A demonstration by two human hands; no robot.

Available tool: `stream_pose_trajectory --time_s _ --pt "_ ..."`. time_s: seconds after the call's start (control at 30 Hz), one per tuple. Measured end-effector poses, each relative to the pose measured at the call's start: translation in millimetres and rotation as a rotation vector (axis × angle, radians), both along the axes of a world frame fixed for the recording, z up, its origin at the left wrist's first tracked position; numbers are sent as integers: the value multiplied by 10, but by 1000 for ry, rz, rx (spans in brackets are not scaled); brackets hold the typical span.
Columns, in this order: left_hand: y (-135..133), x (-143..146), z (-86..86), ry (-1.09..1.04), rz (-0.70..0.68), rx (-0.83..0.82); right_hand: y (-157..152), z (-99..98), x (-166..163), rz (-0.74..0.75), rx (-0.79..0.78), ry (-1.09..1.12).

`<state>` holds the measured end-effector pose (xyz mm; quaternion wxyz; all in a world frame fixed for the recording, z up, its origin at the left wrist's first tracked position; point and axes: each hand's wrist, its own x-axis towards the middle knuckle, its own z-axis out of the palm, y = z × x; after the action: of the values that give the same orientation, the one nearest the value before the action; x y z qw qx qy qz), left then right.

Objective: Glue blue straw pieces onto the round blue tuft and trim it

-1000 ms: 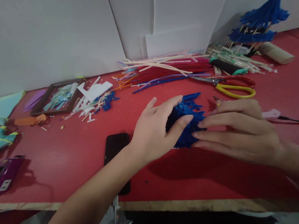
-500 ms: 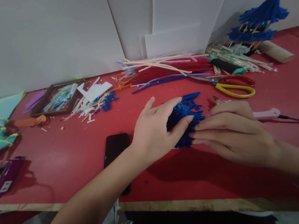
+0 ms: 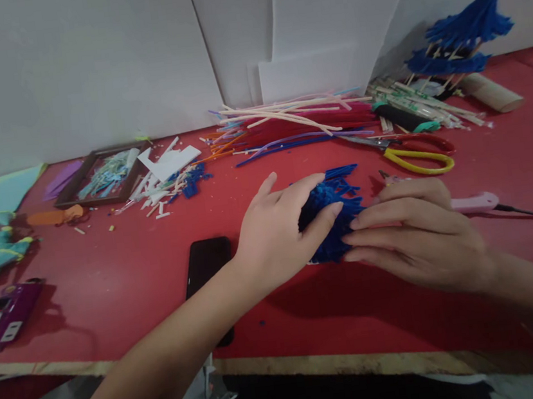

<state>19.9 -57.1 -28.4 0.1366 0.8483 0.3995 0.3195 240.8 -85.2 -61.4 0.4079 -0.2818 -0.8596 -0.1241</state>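
Nearest the table (image 3: 112, 289) edge, a dark phone (image 3: 206, 265) lies flat, partly under the left forearm. Just right of the phone, the left hand (image 3: 275, 231) cups over a blue bundle (image 3: 334, 220) of short strips, thumb and fingers closed around it. The bundle rests on the table, right of the phone. Farther right of the phone, the right hand (image 3: 421, 239) lies low with its fingers stretched out and close together, tips pressed against the bundle's side and not gripping it. A pink tool (image 3: 473, 202) with a cord sits just behind that hand.

Risk, as a judgement: the strips fan out loose at the far end, so a slack grip or a sideways push could scatter them; the right hand could also nudge the pink tool.

Behind the phone lie white and blue scraps (image 3: 167, 179) and a frame (image 3: 99, 178). Far right of the phone lie scissors (image 3: 417, 158), then a pile of coloured sticks (image 3: 296, 124). White boards (image 3: 324, 37) lean at the back.
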Motion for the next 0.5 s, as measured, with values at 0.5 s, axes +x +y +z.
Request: stream_pose_trajectory --time_s 0.5 --pt "-16 -9 13 10 -6 15 43 51 5 60 -11 -20"
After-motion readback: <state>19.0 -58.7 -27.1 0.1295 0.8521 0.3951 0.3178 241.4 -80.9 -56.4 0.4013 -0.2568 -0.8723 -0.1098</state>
